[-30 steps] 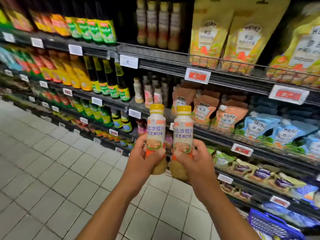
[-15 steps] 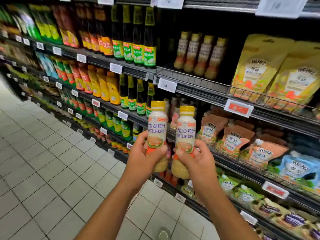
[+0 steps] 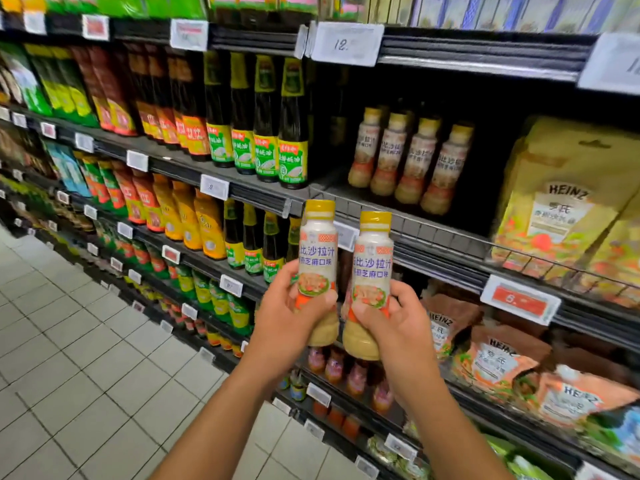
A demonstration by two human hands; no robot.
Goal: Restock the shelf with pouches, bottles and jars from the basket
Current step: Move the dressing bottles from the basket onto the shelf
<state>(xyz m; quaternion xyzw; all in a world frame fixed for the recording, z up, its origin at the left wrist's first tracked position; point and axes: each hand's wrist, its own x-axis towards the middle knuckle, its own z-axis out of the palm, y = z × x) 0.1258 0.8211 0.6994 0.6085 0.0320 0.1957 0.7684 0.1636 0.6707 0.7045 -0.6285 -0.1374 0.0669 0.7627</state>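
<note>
My left hand [image 3: 287,315] grips a yellow-capped salad dressing bottle [image 3: 317,251] upright by its lower half. Beside it, my right hand [image 3: 398,322] grips a second identical bottle [image 3: 373,268], also upright. Both bottles sit close together in front of the shelf edge. Above and to the right, a row of several matching dressing bottles [image 3: 412,161] stands on a wire-fronted shelf [image 3: 433,233], with dark room to their left and behind. The basket is out of view.
Dark sauce bottles [image 3: 266,133] stand left of the dressing row. Yellow Heinz pouches [image 3: 561,209] fill the shelf to the right, orange Heinz pouches [image 3: 498,358] the shelf below. Price tags line the shelf edges. Tiled floor [image 3: 69,358] stretches to the left.
The view has tilted upward, so the shelf with matching dressing bottles sits lower and nearer. Both hands have kept their hold and raised the bottles slightly toward that shelf.
</note>
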